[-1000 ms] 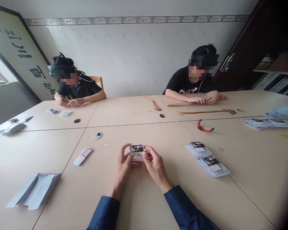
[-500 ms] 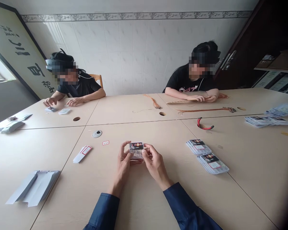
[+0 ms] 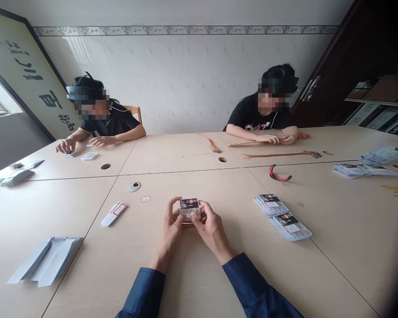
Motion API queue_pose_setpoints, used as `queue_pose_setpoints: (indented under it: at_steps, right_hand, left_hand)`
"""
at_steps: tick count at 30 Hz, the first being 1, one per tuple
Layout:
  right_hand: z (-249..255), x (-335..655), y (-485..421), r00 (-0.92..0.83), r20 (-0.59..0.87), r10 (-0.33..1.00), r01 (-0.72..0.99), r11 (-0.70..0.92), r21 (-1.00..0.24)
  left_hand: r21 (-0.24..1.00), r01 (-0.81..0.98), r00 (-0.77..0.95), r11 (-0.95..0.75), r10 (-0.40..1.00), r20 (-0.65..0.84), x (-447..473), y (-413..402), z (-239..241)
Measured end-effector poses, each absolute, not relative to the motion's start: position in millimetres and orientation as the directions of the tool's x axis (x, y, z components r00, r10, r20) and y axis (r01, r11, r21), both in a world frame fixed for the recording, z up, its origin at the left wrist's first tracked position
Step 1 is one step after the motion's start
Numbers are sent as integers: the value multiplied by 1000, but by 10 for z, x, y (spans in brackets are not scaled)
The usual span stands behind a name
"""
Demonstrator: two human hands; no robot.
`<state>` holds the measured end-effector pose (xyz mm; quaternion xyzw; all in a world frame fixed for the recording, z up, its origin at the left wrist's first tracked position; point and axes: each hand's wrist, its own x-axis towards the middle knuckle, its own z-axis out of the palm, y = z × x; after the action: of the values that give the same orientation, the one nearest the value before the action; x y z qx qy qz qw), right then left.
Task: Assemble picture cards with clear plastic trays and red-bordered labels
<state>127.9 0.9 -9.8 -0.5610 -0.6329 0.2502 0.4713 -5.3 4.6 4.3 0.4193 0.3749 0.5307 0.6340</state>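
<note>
Between my two hands is a small clear pack of fish hooks (image 3: pixel 189 205) with a black printed label along its top. My left hand (image 3: pixel 173 222) grips its left side, the thumb on the front and a finger at the upper corner. On the other side my right hand (image 3: pixel 209 223) holds the right edge, its thumb pressed on the lower front. The pack is tilted toward me above the table. Two piles of similar labelled packs, a farther pile (image 3: pixel 271 204) and a nearer pile (image 3: pixel 290 225), lie to the right of my hands.
Left of my hands lie white paper strips (image 3: pixel 114 214), a small red-bordered sticker (image 3: pixel 146 199) and a stack of folded white papers (image 3: pixel 46 260). Red-handled pliers (image 3: pixel 280 174) lie beyond the piles. Two people sit across the table, a left person (image 3: pixel 102 115) and a right person (image 3: pixel 262 115).
My right thumb has moved left and down across the front of the pack. The view has shifted slightly. The left person's hand has moved a little over a small pack.
</note>
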Motion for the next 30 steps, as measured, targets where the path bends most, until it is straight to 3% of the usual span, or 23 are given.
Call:
queue_pose_setpoints:
  at_steps: [9,30]
  right_hand:
    - [-95,1264,36,81,267,960,548,180,-817]
    - [-171,1263,63,70,281,957,561,196,-804]
  left_hand:
    - [924,-377,190,54,982,21,-16,43,-9]
    - [918,-395,234,34,970,64,-32,27,-51]
